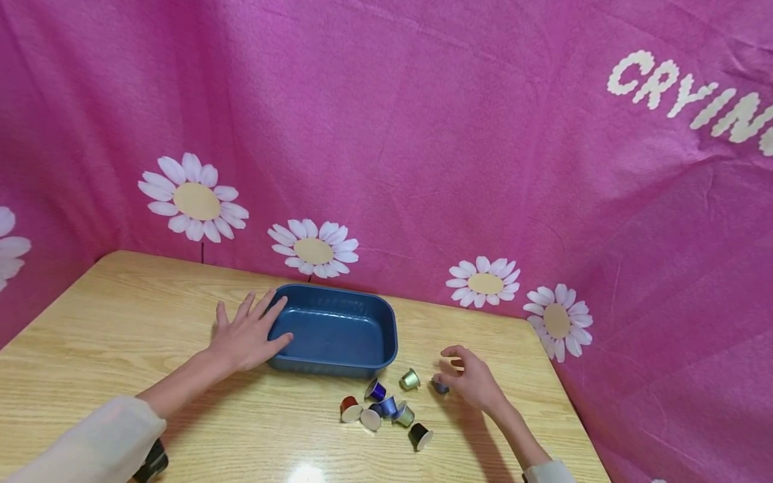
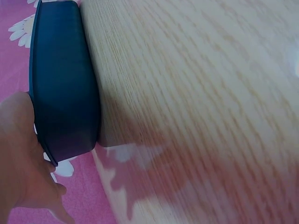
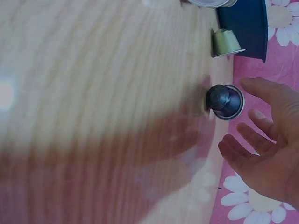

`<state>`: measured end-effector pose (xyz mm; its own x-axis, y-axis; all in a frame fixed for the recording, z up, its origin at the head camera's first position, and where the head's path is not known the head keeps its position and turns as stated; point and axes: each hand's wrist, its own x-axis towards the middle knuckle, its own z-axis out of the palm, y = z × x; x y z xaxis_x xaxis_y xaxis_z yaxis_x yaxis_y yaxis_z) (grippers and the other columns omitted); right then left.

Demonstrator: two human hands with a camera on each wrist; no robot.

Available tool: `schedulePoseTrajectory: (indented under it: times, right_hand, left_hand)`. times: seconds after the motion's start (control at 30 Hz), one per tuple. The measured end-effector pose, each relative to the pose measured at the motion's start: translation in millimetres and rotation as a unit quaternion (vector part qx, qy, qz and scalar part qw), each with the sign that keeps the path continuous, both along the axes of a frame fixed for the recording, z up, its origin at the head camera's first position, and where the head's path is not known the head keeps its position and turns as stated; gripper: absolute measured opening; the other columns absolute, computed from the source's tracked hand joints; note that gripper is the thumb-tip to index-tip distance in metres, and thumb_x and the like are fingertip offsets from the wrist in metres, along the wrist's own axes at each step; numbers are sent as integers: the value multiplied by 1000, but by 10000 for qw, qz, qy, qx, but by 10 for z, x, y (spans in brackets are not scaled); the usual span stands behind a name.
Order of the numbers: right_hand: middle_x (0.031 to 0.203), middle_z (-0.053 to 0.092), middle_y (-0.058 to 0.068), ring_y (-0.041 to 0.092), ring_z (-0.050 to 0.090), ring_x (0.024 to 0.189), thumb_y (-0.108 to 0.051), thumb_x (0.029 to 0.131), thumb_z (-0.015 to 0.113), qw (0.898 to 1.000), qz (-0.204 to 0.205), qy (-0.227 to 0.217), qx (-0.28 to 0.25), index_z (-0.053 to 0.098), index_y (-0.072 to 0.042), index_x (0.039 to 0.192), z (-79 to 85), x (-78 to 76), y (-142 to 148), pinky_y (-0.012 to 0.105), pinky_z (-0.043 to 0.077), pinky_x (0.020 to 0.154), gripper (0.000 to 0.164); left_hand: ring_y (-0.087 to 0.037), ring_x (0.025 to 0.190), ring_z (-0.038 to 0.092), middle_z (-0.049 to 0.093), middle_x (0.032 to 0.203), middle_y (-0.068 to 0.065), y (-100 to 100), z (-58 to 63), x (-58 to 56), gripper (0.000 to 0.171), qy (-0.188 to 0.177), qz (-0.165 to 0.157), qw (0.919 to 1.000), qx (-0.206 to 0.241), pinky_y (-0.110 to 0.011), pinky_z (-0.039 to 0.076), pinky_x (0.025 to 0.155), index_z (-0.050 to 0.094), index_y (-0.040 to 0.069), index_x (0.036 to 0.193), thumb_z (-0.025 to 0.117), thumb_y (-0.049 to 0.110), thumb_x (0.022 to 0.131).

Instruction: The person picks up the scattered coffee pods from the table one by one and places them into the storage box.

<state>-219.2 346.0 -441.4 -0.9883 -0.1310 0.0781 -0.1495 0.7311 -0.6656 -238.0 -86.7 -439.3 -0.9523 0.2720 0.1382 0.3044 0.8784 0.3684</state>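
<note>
A dark blue rectangular plastic basin [image 1: 332,367] stands at the back of the table. Spread fingers of my left hand [image 1: 241,341] rest over its left rim, with the thumb reaching inside the wall. To the basin's right, my right hand [image 1: 476,384] hovers beside a dark blue coffee capsule [image 3: 229,101], thumb and fingers parted around it. That capsule partly hides behind the hand in the head view. Nearest to it lies a light green capsule [image 1: 409,380], just off the basin's front right corner.
Several more coffee capsules lie clustered in front of the basin, among them a purple one [image 1: 376,390], a red one [image 1: 349,407] and a black one [image 1: 419,436]. A pink cloth [image 1: 410,168] with daisies hangs behind the wooden table [image 1: 253,429].
</note>
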Motion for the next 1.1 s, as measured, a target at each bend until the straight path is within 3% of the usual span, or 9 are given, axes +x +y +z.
schedulePoseTrajectory:
  times: [0.3, 0.5, 0.77, 1.1]
  right_hand:
    - [109, 69, 20, 33, 68, 97, -3, 81, 81, 9992, 210, -207, -275, 60, 1, 113, -89, 57, 49, 32, 56, 75, 39]
    - [102, 69, 13, 28, 69, 90, -2, 80, 82, 9995, 190, -170, -172, 62, -1, 106, -88, 67, 47, 27, 54, 69, 33]
    - [91, 70, 6, 22, 70, 86, 0, 84, 78, 9996, 114, -232, -82, 66, -3, 99, -94, 73, 34, 25, 54, 65, 20]
    - [89, 71, 5, 21, 71, 84, -2, 84, 78, 9998, 87, -154, -6, 66, -5, 93, -89, 79, 29, 25, 54, 64, 16]
  left_hand:
    - [-53, 143, 13, 22, 161, -22, -10, -17, -12, 78, -12, 1, 10000, 35, -81, -3, 101, 32, 9, 157, 59, 48, 95]
    - [-52, 143, 14, 21, 161, -21, -11, -29, -21, 78, -2, -6, 10000, 13, -81, -3, 100, 31, 9, 157, 58, 48, 95]
    - [-53, 143, 14, 22, 161, -21, -6, -20, -18, 77, 20, -23, 10000, 51, -81, -3, 100, 32, 10, 157, 59, 47, 95]
    - [-53, 143, 15, 23, 160, -22, -8, -9, -9, 76, 23, -14, 10000, 58, -81, -3, 100, 33, 10, 157, 59, 47, 95]
